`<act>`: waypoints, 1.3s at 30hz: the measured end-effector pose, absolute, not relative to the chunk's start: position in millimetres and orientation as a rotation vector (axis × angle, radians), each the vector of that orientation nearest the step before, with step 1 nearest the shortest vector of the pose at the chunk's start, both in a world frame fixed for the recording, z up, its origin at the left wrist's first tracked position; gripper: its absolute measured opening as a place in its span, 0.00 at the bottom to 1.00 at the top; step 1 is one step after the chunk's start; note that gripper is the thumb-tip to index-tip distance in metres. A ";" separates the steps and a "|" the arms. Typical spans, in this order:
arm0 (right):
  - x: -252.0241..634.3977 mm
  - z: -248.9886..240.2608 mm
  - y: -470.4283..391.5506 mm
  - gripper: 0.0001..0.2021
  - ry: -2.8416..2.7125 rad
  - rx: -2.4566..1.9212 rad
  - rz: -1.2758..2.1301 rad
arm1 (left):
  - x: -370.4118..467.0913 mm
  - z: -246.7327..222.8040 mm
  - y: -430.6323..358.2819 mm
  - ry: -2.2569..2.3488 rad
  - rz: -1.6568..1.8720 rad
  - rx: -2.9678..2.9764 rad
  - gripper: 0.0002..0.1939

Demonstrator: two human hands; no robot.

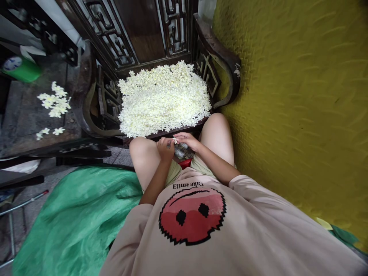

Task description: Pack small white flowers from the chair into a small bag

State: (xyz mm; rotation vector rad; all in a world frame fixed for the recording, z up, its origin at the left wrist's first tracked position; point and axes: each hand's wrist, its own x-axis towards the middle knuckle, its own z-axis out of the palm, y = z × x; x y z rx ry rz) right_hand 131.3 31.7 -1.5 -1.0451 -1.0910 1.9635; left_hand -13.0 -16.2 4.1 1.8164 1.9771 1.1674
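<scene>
While both hands are brought together between the bared knees, a small white flower (175, 140) is held up at the fingertips, its pale petals spread against the skin. It is placed between the left hand (166, 148) and the right hand (185, 141), touching the fingers. By the right hand it is pinched between thumb and fingers; the left hand's fingers are curled in, but whether they are clamped on the stem or on something else cannot be told. The flower's facing cannot be made out for certain, and its long axis is too small to be read, the stem end being hidden. Just beyond the hands, a broad heap of similar blossoms (163, 99) is spread over the seat of a dark carved chair (143, 34). On the wooden counter (17, 115) to the left, a loose cluster (56, 101) is laid near a green cylinder (30, 69). Below the hands, a grey patterned object (184, 150) is partly covered.
</scene>
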 end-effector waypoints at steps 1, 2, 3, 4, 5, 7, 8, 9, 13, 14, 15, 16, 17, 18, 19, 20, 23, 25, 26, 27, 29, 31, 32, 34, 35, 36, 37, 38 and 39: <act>131.2 0.2 31.4 0.21 -1.096 -1.006 1.973 | -13.3 4.8 -15.9 1.946 1.147 1.827 0.06; 131.0 1.7 31.2 0.22 -1.104 -0.968 1.981 | -13.6 5.3 -15.5 1.913 1.127 1.838 0.05; 130.8 3.1 31.0 0.22 -1.114 -0.936 1.987 | -13.9 5.7 -15.2 1.882 1.112 1.841 0.05; 130.6 4.3 31.1 0.22 -1.127 -0.912 1.989 | -14.1 6.0 -14.9 1.854 1.102 1.838 0.04; 130.5 5.1 31.4 0.21 -1.143 -0.899 1.987 | -14.3 6.3 -14.8 1.829 1.096 1.830 0.04; 131.2 5.9 32.6 0.18 -1.174 -0.911 1.970 | -14.4 6.7 -14.7 1.793 1.091 1.813 0.04; 131.8 6.0 33.5 0.17 -1.186 -0.930 1.957 | -14.3 6.8 -14.9 1.779 1.088 1.808 0.04; 132.7 6.2 34.4 0.16 -1.192 -0.951 1.944 | -14.1 6.8 -15.1 1.767 1.085 1.806 0.04; 134.2 8.7 35.8 0.16 -1.174 -1.025 1.923 | -12.7 4.1 -16.1 1.736 1.055 1.815 0.06; 133.5 9.7 35.1 0.15 -1.161 -1.044 1.918 | -12.1 2.7 -16.2 1.726 1.044 1.822 0.06; 132.2 10.5 34.0 0.15 -1.149 -1.065 1.910 | -11.4 1.1 -16.1 1.715 1.033 1.830 0.07; 130.5 11.1 32.6 0.15 -1.137 -1.083 1.900 | -10.6 -0.6 -15.9 1.703 1.023 1.837 0.07; 128.6 11.2 31.4 0.15 -1.126 -1.097 1.889 | -9.8 -2.2 -15.8 1.695 1.019 1.839 0.07; 127.1 10.8 30.6 0.15 -1.113 -1.109 1.881 | -9.1 -3.6 -15.6 1.689 1.019 1.836 0.08; 126.2 10.0 30.8 0.15 -1.087 -1.124 1.870 | -8.7 -4.7 -15.7 1.685 1.024 1.827 0.08; 126.4 8.9 32.2 0.15 -1.036 -1.150 1.849 | -8.5 -5.5 -15.9 1.686 1.040 1.807 0.08; 134.3 5.7 44.2 0.15 -0.778 -1.271 1.714 | -10.9 -5.4 -18.2 1.701 1.139 1.672 0.08; 142.8 4.5 54.2 0.14 -0.668 -1.319 1.597 | -14.3 -4.0 -19.5 1.722 1.212 1.543 0.08; 146.2 4.1 57.7 0.14 -0.666 -1.327 1.560 | -16.1 -3.1 -19.6 1.737 1.238 1.484 0.08; 148.4 3.5 59.4 0.14 -0.692 -1.329 1.553 | -17.6 -2.4 -19.2 1.753 1.254 1.437 0.08; 148.1 1.5 56.9 0.13 -0.758 -1.358 1.602 | -19.4 -1.6 -16.8 1.789 1.263 1.385 0.07; 143.2 -1.4 49.4 0.12 -0.793 -1.431 1.687 | -19.1 -2.2 -13.5 1.815 1.254 1.380 0.06; 140.0 -2.5 46.0 0.10 -0.797 -1.473 1.720 | -18.4 -2.9 -12.1 1.826 1.246 1.383 0.06; 134.0 -1.9 45.1 0.09 -0.801 -1.521 1.766 | -16.7 -5.0 -10.1 1.846 1.223 1.366 0.05; 131.5 0.5 49.4 0.08 -0.806 -1.520 1.780 | -16.1 -6.2 -9.6 1.852 1.207 1.337 0.05; 129.0 4.7 57.5 0.08 -0.814 -1.498 1.785 | -15.6 -7.5 -9.1 1.857 1.190 1.292 0.05; 126.4 10.7 69.4 0.09 -0.828 -1.463 1.774 | -15.4 -8.9 -8.8 1.859 1.174 1.236 0.05; 123.3 18.3 84.6 0.10 -0.852 -1.415 1.744 | -15.6 -10.4 -8.3 1.862 1.163 1.172 0.05; 119.7 26.9 102.1 0.12 -0.892 -1.353 1.686 | -16.0 -11.8 -7.7 1.865 1.157 1.108 0.06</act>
